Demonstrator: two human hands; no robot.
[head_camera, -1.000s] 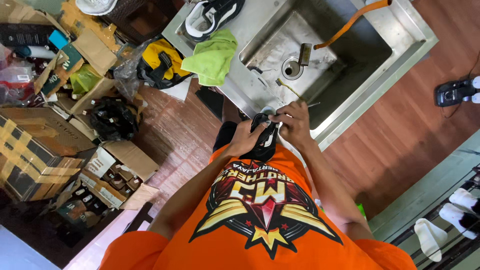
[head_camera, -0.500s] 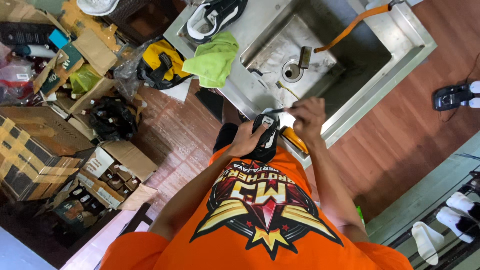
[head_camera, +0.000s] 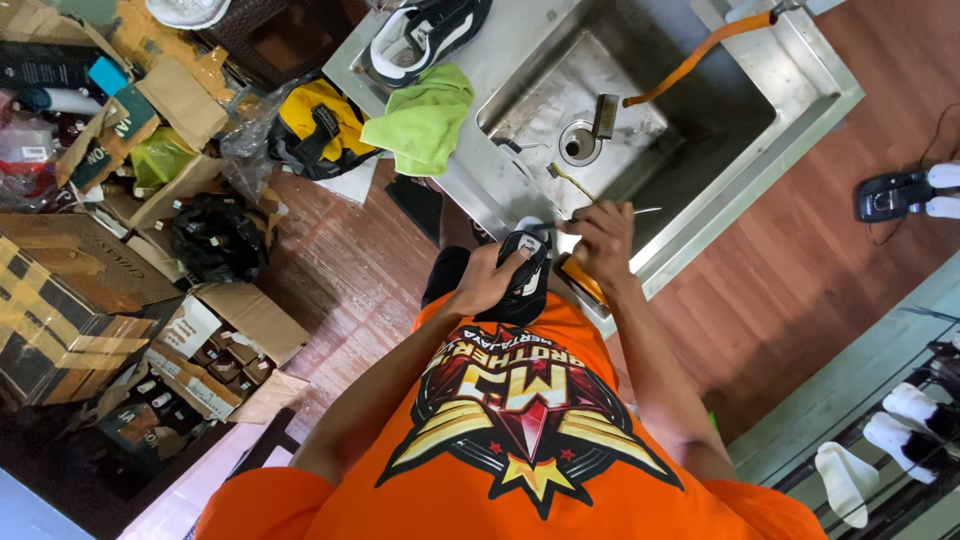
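Observation:
I hold a black shoe with a white sole (head_camera: 527, 262) against the front edge of a steel sink (head_camera: 720, 170). My left hand (head_camera: 487, 280) grips the shoe from the left side. To the right of the shoe's toe, my right hand (head_camera: 600, 238) is closed around a thin light stick-like tool (head_camera: 643, 210) that points out over the basin. A small yellowish brush (head_camera: 567, 180) lies in the basin near the drain (head_camera: 578, 145). My orange shirt fills the bottom of the view.
A second black and white shoe (head_camera: 425, 35) and a green cloth (head_camera: 425, 120) lie on the sink's left counter. An orange hose (head_camera: 695, 50) runs into the basin. Cardboard boxes (head_camera: 70, 290) and a yellow bag (head_camera: 315, 120) crowd the floor at left. White shoes (head_camera: 845, 480) sit on a rack at bottom right.
My right hand has come off the top of the shoe and shifted right toward the sink edge with the thin tool. My left hand keeps its hold on the shoe.

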